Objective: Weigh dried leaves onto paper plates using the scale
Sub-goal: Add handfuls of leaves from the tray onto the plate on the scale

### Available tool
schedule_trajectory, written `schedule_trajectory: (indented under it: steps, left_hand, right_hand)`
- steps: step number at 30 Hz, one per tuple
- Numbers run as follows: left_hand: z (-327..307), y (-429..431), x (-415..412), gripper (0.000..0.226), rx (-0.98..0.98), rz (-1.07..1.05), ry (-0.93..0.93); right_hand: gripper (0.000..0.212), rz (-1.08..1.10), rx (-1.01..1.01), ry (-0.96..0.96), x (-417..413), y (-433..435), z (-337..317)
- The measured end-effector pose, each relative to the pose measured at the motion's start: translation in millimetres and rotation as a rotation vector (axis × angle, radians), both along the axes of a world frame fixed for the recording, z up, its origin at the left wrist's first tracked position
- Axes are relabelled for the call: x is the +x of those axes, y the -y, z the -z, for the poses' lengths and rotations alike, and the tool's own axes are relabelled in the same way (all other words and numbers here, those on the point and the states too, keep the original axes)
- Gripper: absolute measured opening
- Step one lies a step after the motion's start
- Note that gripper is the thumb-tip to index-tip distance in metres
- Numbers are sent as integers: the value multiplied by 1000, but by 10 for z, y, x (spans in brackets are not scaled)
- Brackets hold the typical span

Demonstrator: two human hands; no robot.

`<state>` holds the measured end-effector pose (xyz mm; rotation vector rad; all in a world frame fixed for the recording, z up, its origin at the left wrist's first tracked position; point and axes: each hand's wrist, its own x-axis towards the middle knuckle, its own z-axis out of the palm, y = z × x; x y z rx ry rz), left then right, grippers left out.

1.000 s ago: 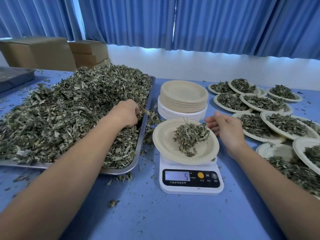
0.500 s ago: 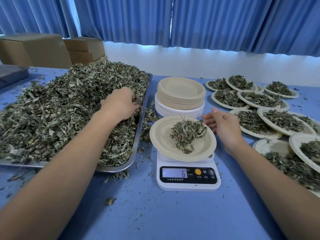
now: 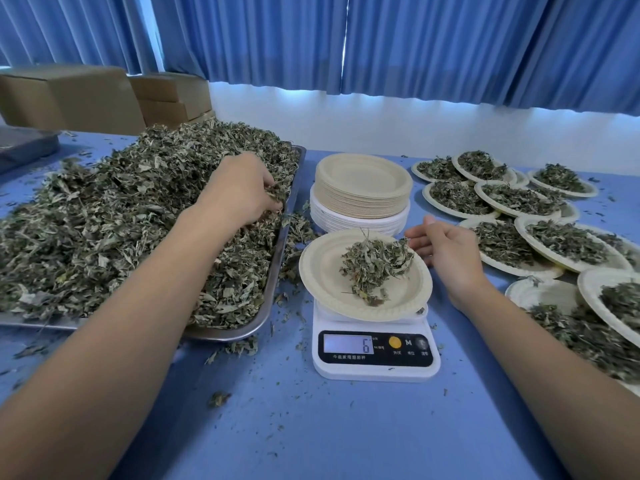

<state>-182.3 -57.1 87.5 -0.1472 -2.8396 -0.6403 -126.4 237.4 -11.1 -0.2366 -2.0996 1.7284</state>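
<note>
The left hand [image 3: 242,188] grips a clump of leaves [image 3: 104,220] in the tray [image 3: 221,336]. The right hand [image 3: 446,251] is open beside the plate [image 3: 322,271] on the scale [image 3: 377,372].

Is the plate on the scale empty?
No, a small heap of leaves lies on the plate that sits on the scale.

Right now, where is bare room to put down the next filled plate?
Bare table lies in front of the scale, between the left forearm and right forearm. Crowded: the right side, where filled plates overlap, and behind the scale, at the plate stack.
</note>
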Motion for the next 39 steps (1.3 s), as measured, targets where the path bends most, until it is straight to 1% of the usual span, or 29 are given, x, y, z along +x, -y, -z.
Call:
schedule_trajectory:
  steps: [3, 4, 6, 8, 9, 11, 12, 15, 16, 18, 21, 24, 27, 29, 32, 34, 38, 39]
  left_hand:
    - [-86, -15, 64, 53, 93, 27, -43]
    - [-112, -28, 98, 47, 126, 55, -49]
    - [-154, -73, 170, 28, 225, 175, -21]
    - [-181, -154, 266, 18, 334, 307, 42]
    - [-181, -207, 306, 16, 361, 357, 61]
    - [-169, -311, 360, 20, 346, 441, 103]
    - [-166, -344, 384, 25, 323, 484, 164]
    - [-179, -316, 408, 41, 274, 572, 441]
    - [-190, -274, 392, 44, 267, 565, 472]
    - [-211, -187, 339, 42, 298, 517, 440]
    - [-208, -85, 257, 28, 357, 434, 371]
    - [-136, 18, 153, 14, 245, 333, 292]
    - [-16, 133, 25, 21, 50, 178, 250]
    - [66, 189, -16, 27, -71, 114, 288]
    - [154, 209, -24, 27, -204, 97, 375]
    - [177, 197, -22, 21, -226, 87, 382]
    - [152, 184, -12, 4, -175, 37, 332]
    - [144, 184, -1, 4, -166, 27, 321]
  right_hand:
    - [44, -2, 0, -4, 2, -7, 3]
    - [44, -4, -1, -6, 1, -12, 3]
    - [44, -5, -3, -9, 0, -13, 2]
    - [43, -4, 2, -8, -1, -8, 1]
    - [43, -5, 2, -7, 1, -5, -1]
    - [43, -6, 0, -6, 8, -4, -7]
    - [44, -6, 0, -6, 12, -3, -8]
    - [44, -8, -4, -8, 14, 2, -11]
    - [44, -9, -6, -9, 14, 4, -12]
    - [43, -9, -9, -12, 16, 6, -14]
    - [42, -9, -12, -11, 12, 6, -12]
    - [42, -5, -21, 1, 5, 9, -17]
    - [42, -6, -26, 9, 7, 10, -16]
    - [42, -4, -29, 7, 10, 10, -16]
    - [41, -1, -21, 3, 8, 16, -21]
    - [40, -2, -17, 2, 7, 16, -24]
    - [40, -5, -21, 1, 10, 6, -16]
    - [40, -7, -22, 1, 9, 7, -18]
